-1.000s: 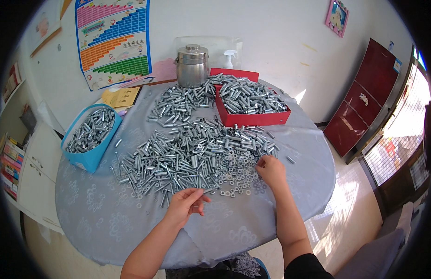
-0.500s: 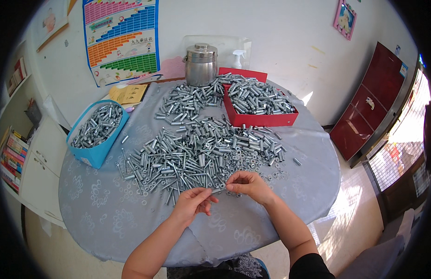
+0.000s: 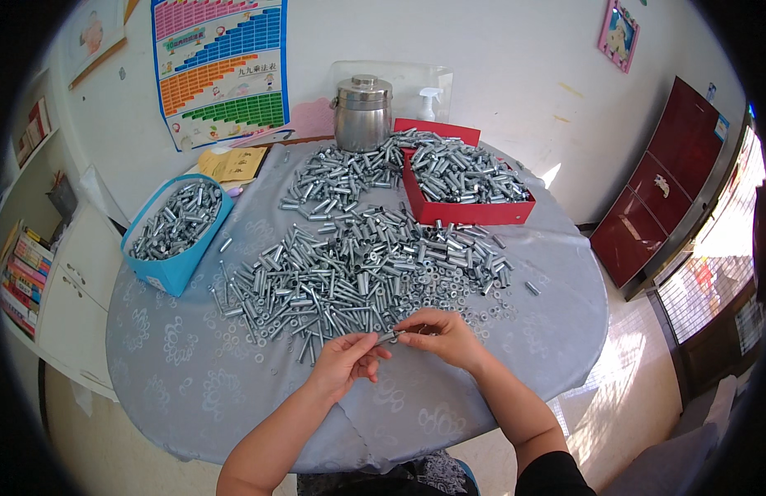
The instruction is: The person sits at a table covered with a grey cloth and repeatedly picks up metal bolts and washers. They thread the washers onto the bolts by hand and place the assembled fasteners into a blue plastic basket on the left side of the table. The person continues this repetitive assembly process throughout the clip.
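Near the front of the table, my left hand [image 3: 347, 364] pinches a short metal bolt [image 3: 386, 338] between thumb and fingertips. My right hand [image 3: 449, 339] is closed at the bolt's other end, its thumb and fingertips pressed together there. Small shiny metal shows beneath its fingers, too small to make out. Just beyond both hands spreads a loose heap of silver bolts [image 3: 342, 306], with metal sleeves [image 3: 368, 281] mixed in. Washers and nuts [image 3: 453, 285] lie on the heap's right side, past my right hand.
A blue bin [image 3: 172, 269] of metal parts stands at the left. Further back are a red box [image 3: 474, 213] full of sleeves, a steel canister [image 3: 362, 120] and a spray bottle [image 3: 428, 103]. Yellow paper [image 3: 232, 165] lies at the far left of the grey tablecloth [image 3: 185, 372].
My right hand has shifted slightly left, onto the end of the bolt. The left hand keeps its pinch. The whole view has shifted slightly.
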Available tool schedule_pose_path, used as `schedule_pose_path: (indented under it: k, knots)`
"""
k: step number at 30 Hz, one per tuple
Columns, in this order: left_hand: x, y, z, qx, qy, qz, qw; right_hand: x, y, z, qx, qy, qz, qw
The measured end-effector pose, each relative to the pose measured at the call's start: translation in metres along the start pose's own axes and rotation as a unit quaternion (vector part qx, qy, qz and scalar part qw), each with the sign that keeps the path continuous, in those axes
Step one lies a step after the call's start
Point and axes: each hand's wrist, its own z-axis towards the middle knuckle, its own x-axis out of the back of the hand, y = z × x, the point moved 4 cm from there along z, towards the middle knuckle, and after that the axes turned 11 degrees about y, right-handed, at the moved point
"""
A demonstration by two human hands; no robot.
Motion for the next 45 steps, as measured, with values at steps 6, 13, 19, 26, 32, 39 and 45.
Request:
schedule_pose_path:
  k: [6, 13, 19, 26, 32, 39, 45]
  knots:
    - [0.000, 0.003, -0.001, -0.018, 0.004, -0.026, 0.999, 0.006, -0.002, -0.001, 0.017, 0.039, -0.165, 0.985]
    - [0.000, 0.005, -0.002, -0.038, 0.028, -0.047, 0.998, 0.011, 0.001, 0.000, 0.169, 0.004, -0.370, 0.914]
    - [0.003, 0.005, -0.002, -0.041, 0.039, -0.027, 0.998, 0.012, -0.004, 0.002, 0.022, 0.033, -0.221, 0.974]
    - [-0.002, 0.005, -0.004, -0.022, 0.045, -0.006, 0.999, 0.006, -0.013, 0.000, 0.078, 0.033, -0.044, 0.995]
    - [-0.001, 0.004, -0.003, -0.019, 0.043, 0.012, 0.999, 0.004, -0.009, -0.001, 0.155, 0.024, -0.080, 0.984]
    - [-0.005, 0.004, -0.006, -0.046, 0.047, 0.034, 0.997, 0.004, 0.004, 0.001, 0.016, 0.020, -0.126, 0.992]
    - [0.001, 0.006, -0.004, -0.074, 0.077, 0.017, 0.994, 0.005, 0.003, -0.001, -0.015, -0.027, -0.078, 0.997]
